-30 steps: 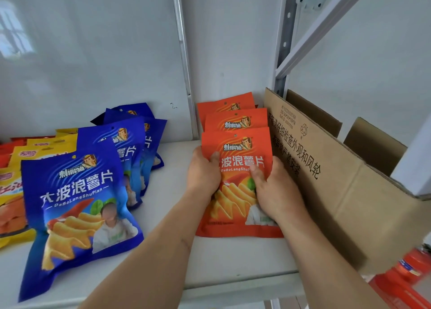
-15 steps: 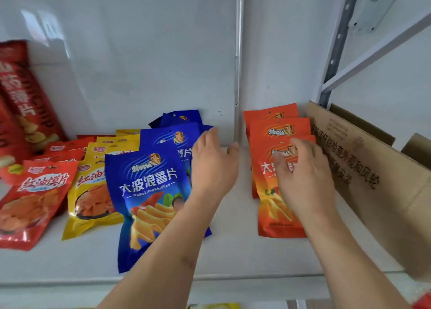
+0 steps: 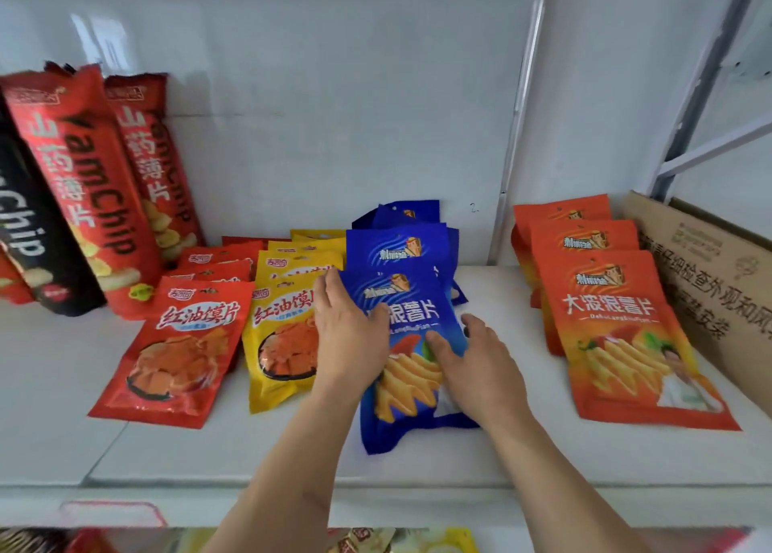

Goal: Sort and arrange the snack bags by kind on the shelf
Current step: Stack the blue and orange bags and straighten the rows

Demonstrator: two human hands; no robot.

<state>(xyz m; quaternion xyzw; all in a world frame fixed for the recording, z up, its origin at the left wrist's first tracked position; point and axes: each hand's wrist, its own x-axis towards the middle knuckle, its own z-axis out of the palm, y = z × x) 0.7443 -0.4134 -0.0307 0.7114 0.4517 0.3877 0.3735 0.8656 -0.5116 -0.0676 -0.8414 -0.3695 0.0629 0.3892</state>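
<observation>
Snack bags lie in rows on the white shelf (image 3: 75, 385). A row of blue chip bags runs back from the front blue bag (image 3: 411, 331) in the middle. My left hand (image 3: 349, 331) rests with straight fingers on that bag's left edge. My right hand (image 3: 476, 364) lies flat on its right half, fingers spread. To the right sits a row of three orange chip bags (image 3: 618, 335). Left of the blue row lie yellow bags (image 3: 284, 335) and red bags (image 3: 184, 343).
Tall red yam chip bags (image 3: 87, 185) and a black one (image 3: 29, 235) lean against the back wall at far left. A cardboard box (image 3: 710, 285) stands at the shelf's right end. A metal upright (image 3: 518, 126) runs up the back wall. More bags show on the shelf below.
Both hands let go of the front orange bag and moved left onto the front blue bag. The view swung left, so the red and yellow rows and yam chip bags came into sight.
</observation>
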